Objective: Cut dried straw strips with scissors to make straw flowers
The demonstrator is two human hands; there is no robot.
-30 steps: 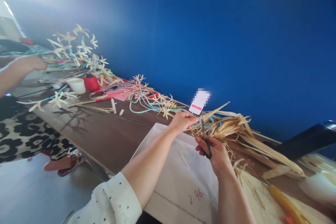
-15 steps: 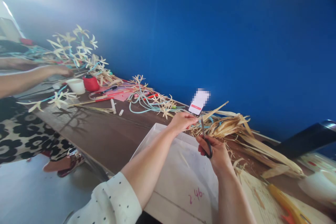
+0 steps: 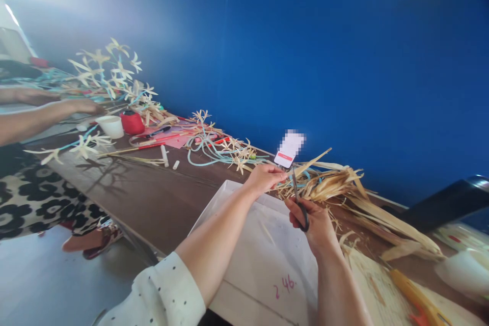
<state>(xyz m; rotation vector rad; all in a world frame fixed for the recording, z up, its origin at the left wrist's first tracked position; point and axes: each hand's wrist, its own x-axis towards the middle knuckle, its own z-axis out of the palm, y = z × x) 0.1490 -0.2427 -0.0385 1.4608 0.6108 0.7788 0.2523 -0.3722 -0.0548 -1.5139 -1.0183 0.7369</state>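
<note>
My right hand [image 3: 314, 220] is wrapped around the black handles of a pair of scissors [image 3: 295, 187], whose blades point up and away from me. Close to the blade tips, the fingers of my left hand [image 3: 266, 178] are pinched together. A pale dried husk strip [image 3: 314, 159] runs from that pinch behind the blades and up to the right. Both forearms pass over a white box lid [image 3: 263, 260] with "2.46." written on it in purple. Just beyond my hands, a pile of dried corn husks [image 3: 336, 186] lies on the brown table, and a phone [image 3: 287, 155] leans at the blue wall.
Husk flowers on light-blue stems [image 3: 206, 150] lie along the wall. Farther left are a white cup [image 3: 110, 126], a red thread spool [image 3: 132, 123] and a co-worker's arms [image 3: 42, 117]. A yellow-handled tool [image 3: 418, 298] and a black cylinder [image 3: 449, 204] are at right.
My hands and the scissors stay almost where they were. At far left, the co-worker's hands have shifted slightly.
</note>
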